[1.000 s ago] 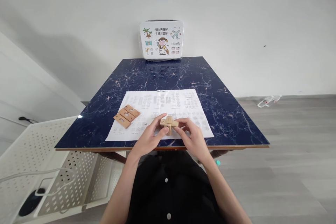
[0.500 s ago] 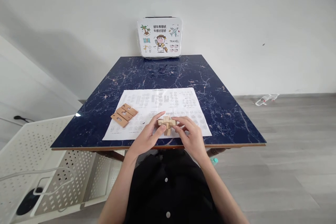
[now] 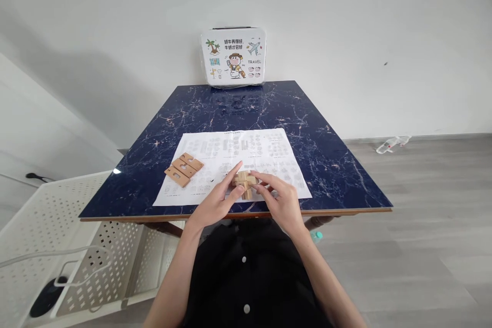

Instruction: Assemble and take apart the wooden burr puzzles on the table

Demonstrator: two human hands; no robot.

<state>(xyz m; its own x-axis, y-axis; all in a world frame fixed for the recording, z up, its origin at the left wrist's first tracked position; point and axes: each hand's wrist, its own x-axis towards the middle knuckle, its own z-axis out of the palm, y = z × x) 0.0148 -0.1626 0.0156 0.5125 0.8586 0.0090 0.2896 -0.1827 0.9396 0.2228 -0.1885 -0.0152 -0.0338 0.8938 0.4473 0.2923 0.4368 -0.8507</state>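
A small wooden interlocking puzzle [image 3: 245, 181] of crossed blocks is held just above the near part of a white instruction sheet [image 3: 265, 151]. My left hand [image 3: 215, 202] grips it from the left, fingers curled, index finger raised. My right hand [image 3: 280, 199] pinches it from the right. Three loose flat wooden pieces [image 3: 183, 169] with cut-outs lie side by side on the sheet's left edge, apart from both hands.
The sheet lies on a dark blue marble-patterned table [image 3: 326, 164]. A white illustrated case [image 3: 233, 57] stands against the wall at the table's far edge. A white perforated basket [image 3: 77, 246] sits on the floor at the left. A plastic bottle [image 3: 392, 144] lies on the floor at the right.
Both hands have kept hold of the puzzle and turned it slightly; it sits a little lower between the fingers. The view has shifted a little.
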